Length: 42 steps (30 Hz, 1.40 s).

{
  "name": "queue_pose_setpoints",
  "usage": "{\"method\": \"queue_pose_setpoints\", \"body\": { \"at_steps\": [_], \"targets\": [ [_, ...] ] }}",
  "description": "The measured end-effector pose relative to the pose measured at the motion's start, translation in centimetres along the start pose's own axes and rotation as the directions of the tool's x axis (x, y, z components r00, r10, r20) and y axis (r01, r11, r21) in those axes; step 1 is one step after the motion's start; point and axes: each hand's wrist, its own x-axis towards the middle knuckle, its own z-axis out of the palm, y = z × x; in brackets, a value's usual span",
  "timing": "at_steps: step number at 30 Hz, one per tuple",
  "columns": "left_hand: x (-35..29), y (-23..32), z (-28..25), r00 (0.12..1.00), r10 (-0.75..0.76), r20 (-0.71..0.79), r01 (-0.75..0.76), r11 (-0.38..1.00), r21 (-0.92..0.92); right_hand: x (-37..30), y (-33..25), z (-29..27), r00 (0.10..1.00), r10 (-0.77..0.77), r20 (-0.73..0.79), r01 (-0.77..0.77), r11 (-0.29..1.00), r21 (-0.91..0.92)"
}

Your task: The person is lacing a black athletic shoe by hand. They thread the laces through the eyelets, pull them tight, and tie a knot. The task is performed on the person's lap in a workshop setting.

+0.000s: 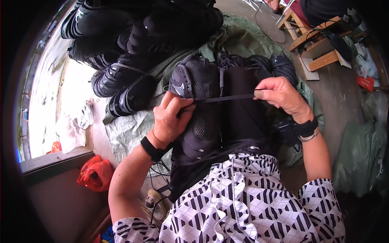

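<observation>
Black, flat, ribbon-like lace (231, 98) is running taut over someone's dark-clothed lap (245, 121). Their left hand (168, 115) is pinching it, fingers closed, right by a black mesh sneaker (204, 83); the right hand (285, 95) is pinching further along, probably stopping any sag, lap propping the sneaker.

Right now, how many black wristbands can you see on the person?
2: one black wristband worn just behind the left hand, the other black wristband just behind the right hand. None seems hidden.
</observation>
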Motion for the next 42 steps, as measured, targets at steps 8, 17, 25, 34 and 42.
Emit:
{"method": "queue_pose_setpoints", "body": {
  "at_steps": [8, 17, 25, 34, 42],
  "targets": [
    [-2.5, 0.4, -0.6, 0.911, -0.411, 0.035, 0.41, 0.892, -0.19, -0.7, 4.0, -2.5, 0.993, 0.036, -0.111, -0.014, 0.981, 0.195],
    [-0.5, 1.3, -2.3, 0.952, -0.282, 0.118, 0.265, 0.954, 0.141, 2.5, 0.6, 3.1, 0.775, -0.606, -0.178, 0.408, 0.695, -0.592],
    [-0.1, 1.3, -2.3, 0.942, -0.33, 0.062, 0.326, 0.943, 0.061, 2.5, -1.1, 5.3, 0.955, -0.287, -0.076, 0.265, 0.94, -0.214],
    [1.7, -1.6, -3.7, 0.6, -0.77, 0.215, 0.676, 0.344, -0.652, 1.9, -1.2, 4.2, 0.969, -0.225, -0.1, 0.223, 0.974, -0.028],
    [-1.4, -3.3, -4.3, 0.47, -0.785, 0.403, 0.796, 0.18, -0.577, 2.0, -0.1, 6.3, 0.963, -0.263, -0.057, 0.235, 0.924, -0.303]
  ]
}}
